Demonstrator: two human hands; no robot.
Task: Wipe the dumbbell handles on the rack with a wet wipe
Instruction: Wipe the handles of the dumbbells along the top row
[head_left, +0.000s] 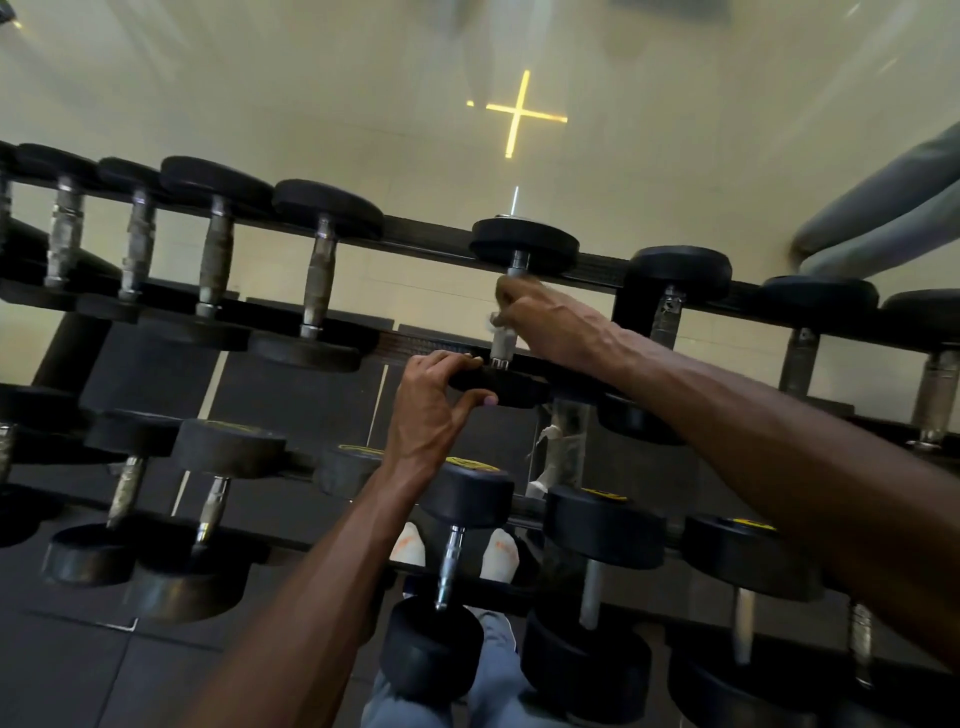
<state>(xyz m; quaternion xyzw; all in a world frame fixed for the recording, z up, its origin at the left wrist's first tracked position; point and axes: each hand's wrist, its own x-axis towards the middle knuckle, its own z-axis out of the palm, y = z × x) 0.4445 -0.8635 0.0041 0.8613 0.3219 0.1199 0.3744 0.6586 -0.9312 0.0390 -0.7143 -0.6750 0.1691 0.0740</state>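
Pale wall with a yellow cross of light behind a two-tier black rack (597, 262); dark rubber floor below.

Right hand (540, 325): fingers curled round the handle (501, 347) of the upper-tier dumbbell, clamped on a wet wipe (493, 318), a scrap of white showing at the knuckles. Blurred, so the exact wrap I cannot tell.

Left hand (434, 400): fingers and thumb gripping the near head (501, 387) of that same dumbbell, steadying it.

Handling, my judgement: the dumbbell is heavy and rigid and sits firm in its cradle, so no lifting is needed. The metal handle looks knurled, which should drag on the wipe; the wipe is thin, limp and apt to tear or bunch. Best hold is wrapped full round mid-handle, between the heads.

Neighbouring handles to the left (215, 257) look dull and worn.

Markings: yellow logos on lower-tier heads (475, 464), too small and skewed to read. No other writing legible.
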